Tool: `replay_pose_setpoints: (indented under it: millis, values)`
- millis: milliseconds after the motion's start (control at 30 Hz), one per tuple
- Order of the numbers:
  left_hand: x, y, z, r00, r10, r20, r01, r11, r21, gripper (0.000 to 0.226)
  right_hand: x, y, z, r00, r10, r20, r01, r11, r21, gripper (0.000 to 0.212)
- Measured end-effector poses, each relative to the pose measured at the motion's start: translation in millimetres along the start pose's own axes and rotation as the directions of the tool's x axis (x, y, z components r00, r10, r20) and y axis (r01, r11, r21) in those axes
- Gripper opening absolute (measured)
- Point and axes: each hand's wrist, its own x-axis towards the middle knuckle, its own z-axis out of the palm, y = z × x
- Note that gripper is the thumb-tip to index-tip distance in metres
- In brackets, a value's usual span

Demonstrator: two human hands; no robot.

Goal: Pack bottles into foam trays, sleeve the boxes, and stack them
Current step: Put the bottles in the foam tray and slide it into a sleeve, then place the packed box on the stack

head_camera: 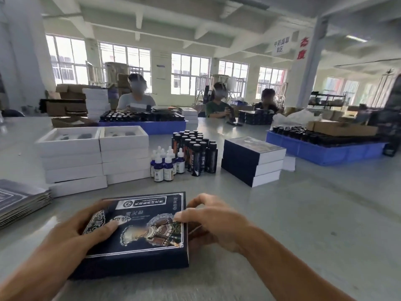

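A dark blue sleeved box [143,242] with a printed picture lies on the grey table right in front of me. My left hand [80,227] grips its left edge, thumb on the top face. My right hand [208,220] holds its right edge, fingers curled over the side. Behind it stand several dark bottles [195,151] and small white-capped dropper bottles [165,164]. White foam-tray boxes [95,155] are stacked in two piles at the left. A stack of three sleeved boxes [251,159] sits at the right.
Flat dark sleeves [19,200] lie piled at the left table edge. Blue crates of dark bottles [325,146] [147,124] stand at the right and at the back. Three people work at the far side of the table.
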Motion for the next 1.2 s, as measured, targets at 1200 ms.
replay_pose_setpoints:
  millis: [1200]
  values:
    - [20.1,-2.3,76.4,0.948,0.221,0.228,-0.308,0.819,0.485,0.036,79.8,-49.4,-252.7,0.378,-0.237,-0.895,-0.185,0.928,-0.324,0.073]
